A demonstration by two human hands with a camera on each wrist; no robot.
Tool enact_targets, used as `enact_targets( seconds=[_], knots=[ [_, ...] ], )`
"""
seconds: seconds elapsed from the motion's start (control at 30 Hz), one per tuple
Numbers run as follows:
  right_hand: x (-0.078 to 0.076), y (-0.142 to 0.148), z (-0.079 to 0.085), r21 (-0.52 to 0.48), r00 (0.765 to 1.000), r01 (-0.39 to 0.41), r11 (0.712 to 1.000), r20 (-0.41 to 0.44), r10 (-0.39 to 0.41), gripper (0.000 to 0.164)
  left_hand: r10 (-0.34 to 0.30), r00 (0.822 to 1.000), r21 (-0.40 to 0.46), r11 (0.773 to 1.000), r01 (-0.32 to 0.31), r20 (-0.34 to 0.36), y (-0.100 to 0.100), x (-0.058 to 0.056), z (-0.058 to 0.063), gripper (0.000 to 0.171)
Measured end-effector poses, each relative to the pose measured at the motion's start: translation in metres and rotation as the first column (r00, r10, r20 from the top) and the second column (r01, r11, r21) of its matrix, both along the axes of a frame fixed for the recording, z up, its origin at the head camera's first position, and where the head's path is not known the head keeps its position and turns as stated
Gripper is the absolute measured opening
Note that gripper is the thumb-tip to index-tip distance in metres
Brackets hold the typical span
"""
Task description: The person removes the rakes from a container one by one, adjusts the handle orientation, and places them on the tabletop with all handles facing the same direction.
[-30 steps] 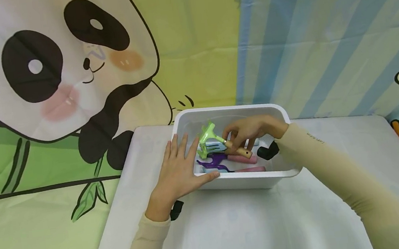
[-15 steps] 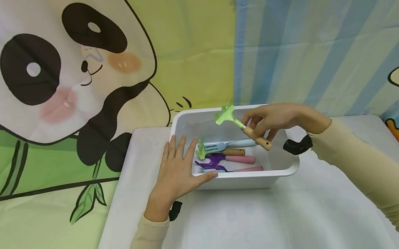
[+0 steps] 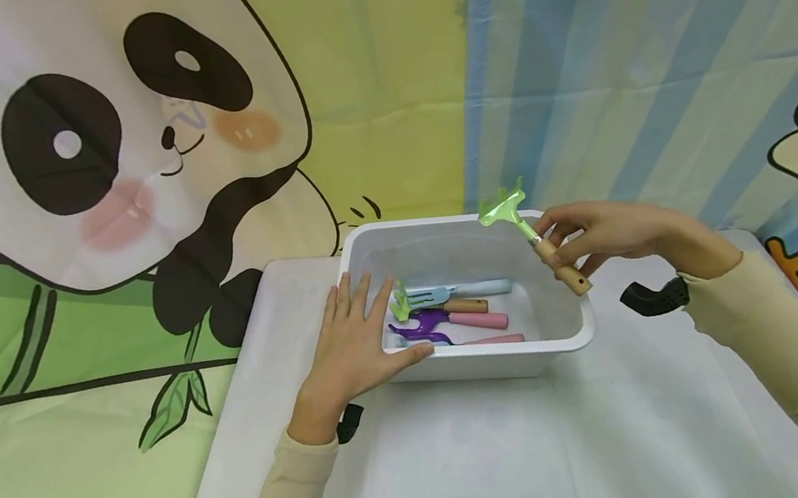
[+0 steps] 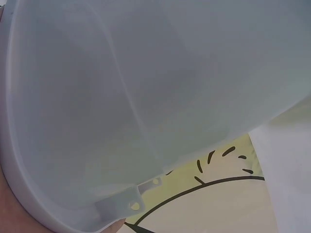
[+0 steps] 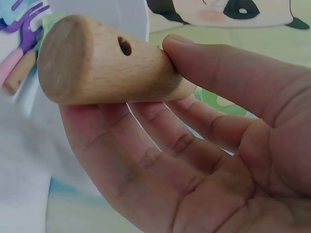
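In the head view my right hand (image 3: 612,231) pinches a small green hand rake (image 3: 505,207) by its wooden handle, above the right end of a white plastic bin (image 3: 566,344). Thumb and fingers meet that handle (image 5: 112,63) in the right wrist view, its holed end toward the camera. My left hand (image 3: 349,344) rests on the bin's left end, fingers straight and spread, thumb along the front rim. Inside lie a light blue fork (image 3: 483,288), another green rake (image 3: 399,303), a wooden handle (image 3: 467,306) and purple tools with pink handles (image 3: 480,320).
The bin stands on a white-covered table (image 3: 472,458) against a printed curtain (image 3: 376,75) with a panda. Black wrist mounts (image 3: 654,298) stick out beside both wrists. The left wrist view is filled mostly by the bin's outer wall (image 4: 160,87).
My right hand has lifted the green hand rake out of the bin's pile and carried it up and to the right. The left hand has stayed on the bin.
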State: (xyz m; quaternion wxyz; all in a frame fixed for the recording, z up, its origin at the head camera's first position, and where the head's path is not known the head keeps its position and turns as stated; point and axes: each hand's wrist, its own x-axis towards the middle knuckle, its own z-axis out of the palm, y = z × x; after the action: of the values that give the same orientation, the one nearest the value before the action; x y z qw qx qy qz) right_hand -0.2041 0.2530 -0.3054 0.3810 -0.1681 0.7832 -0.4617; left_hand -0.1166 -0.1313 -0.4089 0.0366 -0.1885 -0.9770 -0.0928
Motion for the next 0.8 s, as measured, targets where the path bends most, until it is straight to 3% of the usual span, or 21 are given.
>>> enact_targets(
  seconds=[0.43, 0.7, 0.8],
  knots=[
    [0.017, 0.062, -0.022, -0.072, 0.994, 0.107, 0.992, -0.027, -0.109, 0.046, 0.003, 1.000, 0.000, 1.000, -0.003, -0.007, 0.000, 0.000, -0.002, 0.114],
    [0.016, 0.096, -0.054, -0.119, 0.988, 0.153, 0.981, 0.021, -0.152, 0.032, -0.001, 1.000, 0.017, 1.000, 0.001, -0.016, 0.000, 0.000, -0.004, 0.113],
    [0.015, 0.103, -0.070, -0.120, 0.980, 0.200, 0.972, 0.044, -0.196, 0.035, -0.001, 1.000, 0.017, 1.000, 0.002, -0.022, -0.001, -0.001, -0.006, 0.114]
  ],
)
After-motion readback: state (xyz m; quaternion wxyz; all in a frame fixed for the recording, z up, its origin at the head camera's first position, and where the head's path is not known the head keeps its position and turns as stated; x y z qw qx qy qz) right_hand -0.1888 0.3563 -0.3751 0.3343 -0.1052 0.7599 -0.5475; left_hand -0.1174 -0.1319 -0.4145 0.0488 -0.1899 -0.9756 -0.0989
